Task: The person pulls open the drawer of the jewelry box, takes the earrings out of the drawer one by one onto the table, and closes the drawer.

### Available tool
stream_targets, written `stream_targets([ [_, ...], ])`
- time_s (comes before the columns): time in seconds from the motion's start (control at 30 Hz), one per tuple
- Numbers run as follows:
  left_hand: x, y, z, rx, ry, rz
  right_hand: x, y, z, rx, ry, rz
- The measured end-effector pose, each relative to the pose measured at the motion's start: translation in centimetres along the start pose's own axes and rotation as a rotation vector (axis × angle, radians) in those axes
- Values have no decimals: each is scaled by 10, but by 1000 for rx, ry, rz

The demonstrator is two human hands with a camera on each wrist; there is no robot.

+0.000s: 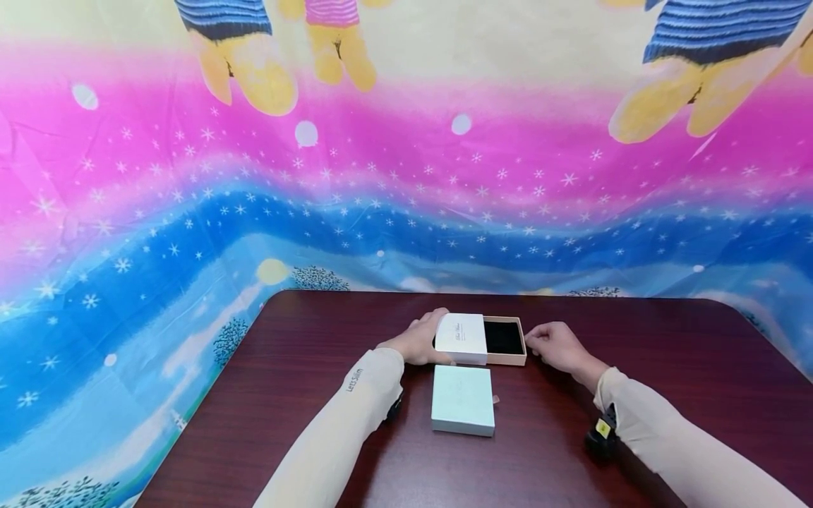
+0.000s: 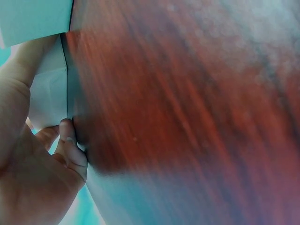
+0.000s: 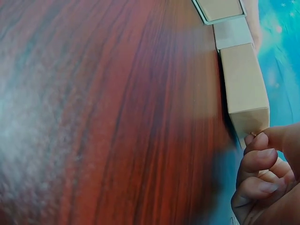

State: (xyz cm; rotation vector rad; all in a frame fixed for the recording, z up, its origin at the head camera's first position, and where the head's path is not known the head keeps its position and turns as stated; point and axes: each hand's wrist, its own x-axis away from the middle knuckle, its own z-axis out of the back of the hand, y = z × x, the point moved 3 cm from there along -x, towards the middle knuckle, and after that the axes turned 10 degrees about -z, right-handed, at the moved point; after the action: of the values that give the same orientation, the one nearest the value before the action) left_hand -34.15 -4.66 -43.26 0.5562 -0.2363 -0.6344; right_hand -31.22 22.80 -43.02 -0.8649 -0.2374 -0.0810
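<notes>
A white sliding drawer box [image 1: 461,337] with dark lettering lies on the table, its tan drawer [image 3: 243,77] pulled partway out to the right. Black lining [image 1: 503,338] shows inside the drawer. My left hand [image 1: 419,340] holds the white sleeve at its left end, the thumb along the near side and the fingers around the far side. With thumb and forefinger, my right hand [image 1: 560,347] pinches at the drawer's right end; the fingertips hide the pinched spot. A mint-green box [image 1: 462,396], closed, lies just in front, with a small pinkish tab [image 1: 496,400] on its right side.
The dark red-brown wooden table [image 1: 305,395] has rounded far corners. Behind it hangs a colourful printed cloth [image 1: 394,176] with snowflakes and cartoon bears. The mint-green box sits close to the left forearm [image 1: 336,430].
</notes>
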Motion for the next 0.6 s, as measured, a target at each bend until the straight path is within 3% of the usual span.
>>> stream_targets([
  [0.6, 1, 2, 1, -4, -2, -5, -3, 0, -5, -15, 3, 10],
])
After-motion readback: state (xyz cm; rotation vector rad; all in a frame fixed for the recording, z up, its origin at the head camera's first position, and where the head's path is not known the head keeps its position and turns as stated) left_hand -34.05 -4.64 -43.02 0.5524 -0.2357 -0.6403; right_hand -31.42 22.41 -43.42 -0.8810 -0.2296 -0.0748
